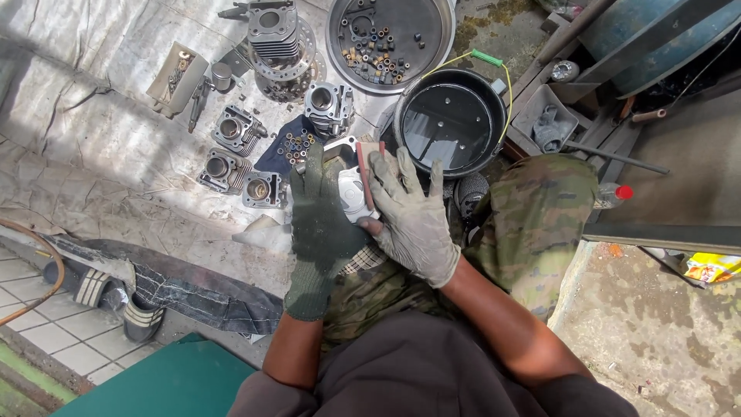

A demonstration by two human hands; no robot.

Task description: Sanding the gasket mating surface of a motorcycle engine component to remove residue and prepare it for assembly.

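My left hand (pixel 320 224), in a dark green knit glove, grips a pale metal engine part (pixel 351 194) from the left and holds it over my lap. My right hand (pixel 409 212), in a dirty grey glove, presses a thin reddish-brown block (pixel 367 166) flat against the part's right side, fingers spread over it. Most of the part is hidden between the two gloves. Both hands sit just in front of a black pot (pixel 451 120) with dark liquid in it.
Several grey finned engine cylinders (pixel 239 154) lie on a worn tarp (pixel 93 131) to the left. A round metal pan (pixel 390 38) holds small parts. A grey tray (pixel 546 120) and blue drum (pixel 656 38) stand right. Sandals (pixel 116 297) lie at lower left.
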